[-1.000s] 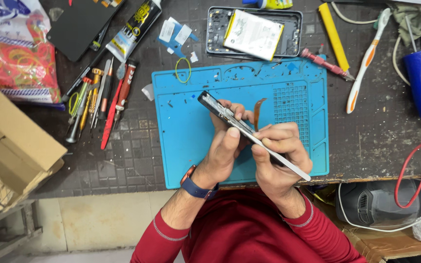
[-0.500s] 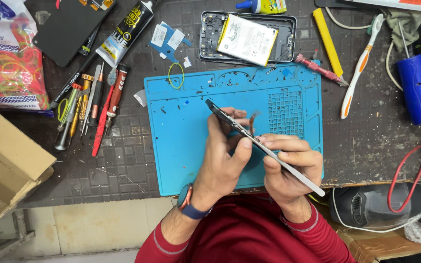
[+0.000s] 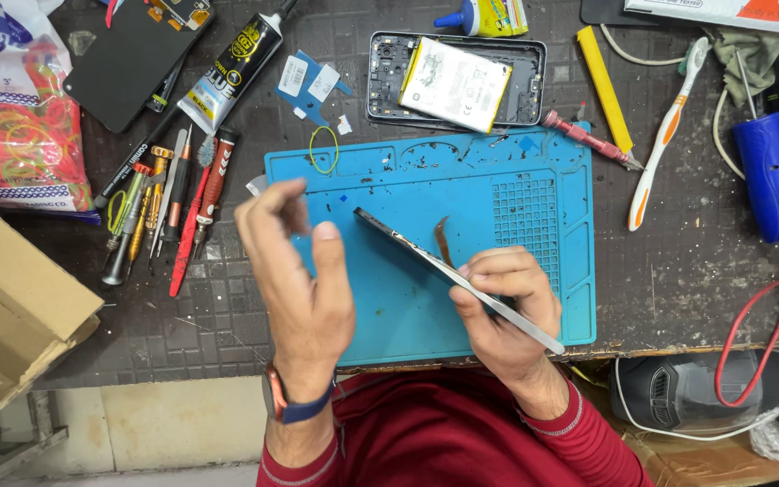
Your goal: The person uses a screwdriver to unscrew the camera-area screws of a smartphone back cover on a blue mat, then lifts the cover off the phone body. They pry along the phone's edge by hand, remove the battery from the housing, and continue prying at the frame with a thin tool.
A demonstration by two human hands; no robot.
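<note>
A thin, flat phone panel with a dark face and a pale silvery edge is seen almost edge-on, tilted, its low end near the person and its high end pointing up-left over the blue work mat; a short brown ribbon strip curls up from it. The right hand pinches the panel's near half between thumb and fingers, holding it above the mat. The left hand, a watch at its wrist, is off the panel, just to its left, fingers loosely curled and holding nothing. The mat lies on the dark counter, whose near edge runs below both hands. Left of the mat lie screwdrivers in a row; beyond it sits an open phone frame with a white battery, a glue tube to its left, and a toothbrush on the right. Nothing lies between the hands and the panel.
</note>
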